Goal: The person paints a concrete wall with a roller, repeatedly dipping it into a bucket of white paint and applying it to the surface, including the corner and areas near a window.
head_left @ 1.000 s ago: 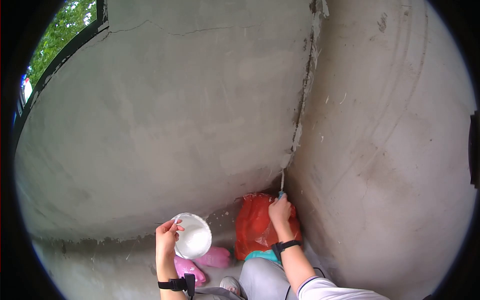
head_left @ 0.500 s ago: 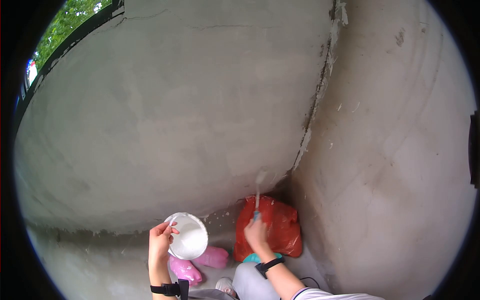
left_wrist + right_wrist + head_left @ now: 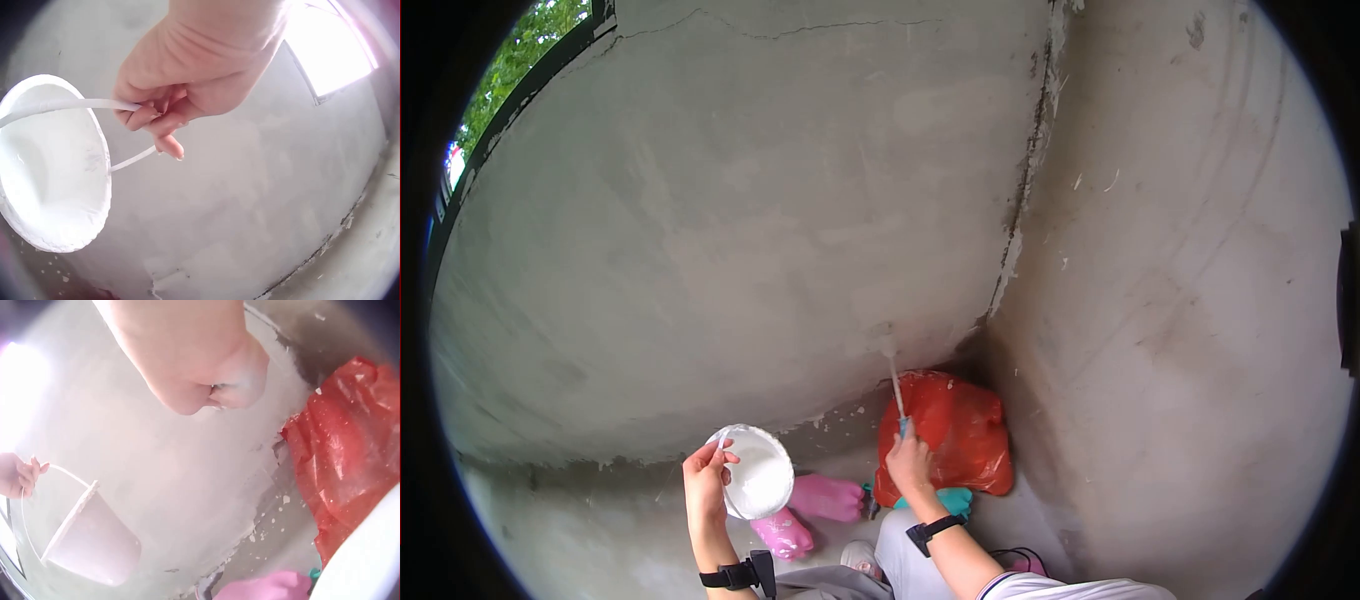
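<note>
Holds a paint roller (image 3: 895, 375) up to the grey wall (image 3: 730, 250), clasping its blue handle (image 3: 904, 428) with the fingers of the right hand (image 3: 910, 464). Grips a tilted white bucket (image 3: 762, 478), left of the roller, by its thin loop (image 3: 62, 109), using bent fingers of the left hand (image 3: 706, 477). Has a red bag (image 3: 965, 430) near the right hand, beside pink objects (image 3: 828, 497) on the floor.

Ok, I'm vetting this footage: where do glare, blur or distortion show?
Head view: fisheye bowing, black corners, paint roller indistinct at its tip; left wrist: bright opening blown out, white bucket washed out inside; right wrist: glare at upper left, right hand soft-edged.
</note>
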Available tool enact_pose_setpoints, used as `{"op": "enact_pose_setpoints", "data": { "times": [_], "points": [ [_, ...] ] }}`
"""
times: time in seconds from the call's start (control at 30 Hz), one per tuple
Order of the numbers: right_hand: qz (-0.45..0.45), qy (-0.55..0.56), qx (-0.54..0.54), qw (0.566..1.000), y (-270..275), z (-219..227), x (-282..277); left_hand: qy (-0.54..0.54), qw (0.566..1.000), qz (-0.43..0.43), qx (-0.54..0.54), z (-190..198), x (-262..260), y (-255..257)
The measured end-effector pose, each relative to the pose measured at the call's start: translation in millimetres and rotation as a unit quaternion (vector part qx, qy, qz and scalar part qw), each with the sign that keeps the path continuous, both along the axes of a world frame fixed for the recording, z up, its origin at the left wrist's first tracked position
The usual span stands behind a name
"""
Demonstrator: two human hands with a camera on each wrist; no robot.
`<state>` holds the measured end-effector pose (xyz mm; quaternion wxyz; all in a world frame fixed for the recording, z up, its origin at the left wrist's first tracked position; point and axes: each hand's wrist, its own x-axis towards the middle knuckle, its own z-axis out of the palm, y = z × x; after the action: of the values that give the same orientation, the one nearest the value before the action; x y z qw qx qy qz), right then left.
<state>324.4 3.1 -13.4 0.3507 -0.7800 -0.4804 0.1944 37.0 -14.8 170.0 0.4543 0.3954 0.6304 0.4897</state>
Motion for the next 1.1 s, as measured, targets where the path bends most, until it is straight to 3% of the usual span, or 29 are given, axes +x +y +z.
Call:
{"op": "enact_pose_setpoints", "data": {
  "times": [0.17, 0.27, 0.43, 0.63, 0.77, 0.8, 1.1],
  "points": [
    [-0.108, 0.05, 0.019, 0.993, 22.2, 12.0, 57.0, -0.033, 0.999, -0.026, -0.013, 4.1, 11.6, 7.5],
    [-0.155, 0.011, 0.021, 0.988, 41.6, 7.2, 102.9, -0.05, 0.997, -0.05, -0.006, 8.4, 16.3, 10.4],
    [-0.151, -0.017, -0.027, 0.988, 33.3, -10.0, 131.1, -0.059, 0.996, -0.062, -0.009, 17.1, 22.3, 14.1],
    [-0.135, 0.043, 0.07, 0.987, 50.8, -27.6, 67.3, -0.017, 0.998, -0.056, -0.014, 16.2, 15.4, 9.6],
    [-0.053, 0.105, -0.021, 0.993, 25.6, -11.3, -5.6, 0.003, 0.999, -0.042, -0.016, 18.2, 5.2, 8.0],
    [-0.025, 0.124, 0.024, 0.992, 23.6, -29.2, -22.5, 0.001, 0.999, -0.041, -0.013, 15.3, 1.1, 7.1],
    [0.07, 0.186, 0.063, 0.978, -7.8, -1.9, -114.7, 0.009, 1.0, -0.023, -0.006, 14.1, -2.1, 2.4]
  ]
}}
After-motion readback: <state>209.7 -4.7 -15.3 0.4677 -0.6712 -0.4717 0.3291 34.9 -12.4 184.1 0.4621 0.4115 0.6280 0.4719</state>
